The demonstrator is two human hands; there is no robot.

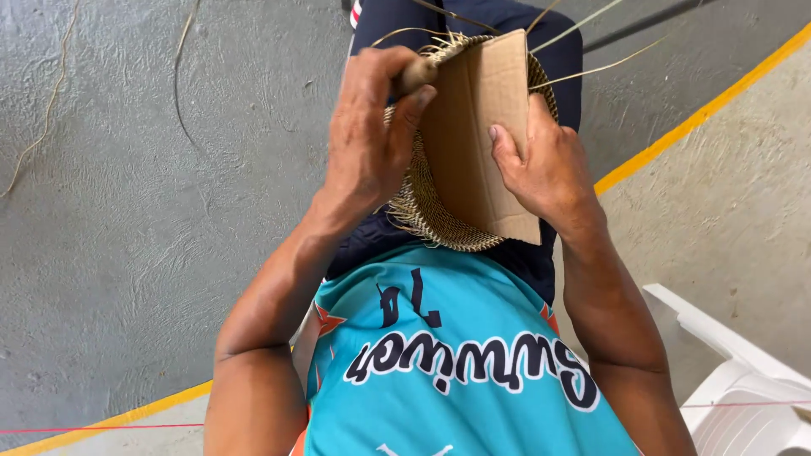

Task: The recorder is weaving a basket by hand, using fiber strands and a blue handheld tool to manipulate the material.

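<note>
Person sits, head camera looks straight down over the chest; work sits in the lap, upper middle of the frame.

Left hand (372, 135) is closed in a fist round a wooden tool handle (416, 74), thumb on top. Handle tip points at the rim of the woven basket (418, 203), so the grip looks set for pushing or prying between coils (the working end is hidden, so cannot tell what kind of tool it is).

Right hand (545, 165) is partly open: thumb flat on the face of a cardboard piece (473, 127), fingers wrapped behind the far edge, out of sight. It pinches cardboard and basket together, which likely keeps the coiled work flat and steady against the tool's force.

Basket is a round coiled disc of pale fibre, tilted on edge toward the camera, mostly covered by the cardboard; only its left and lower rim show. Loose fibre strands (591, 72) stick out at the top and upper right, free ends not yet worked in.

Both forearms come in from the bottom of the frame and brace close to the body, a turquoise printed jersey (456, 355) below, dark shorts (541, 253) under the work.

Surroundings: grey concrete floor (127, 211) with a yellow painted line (701, 114) upper right, a white plastic chair (735, 380) at lower right, stray strands on the floor upper left.
</note>
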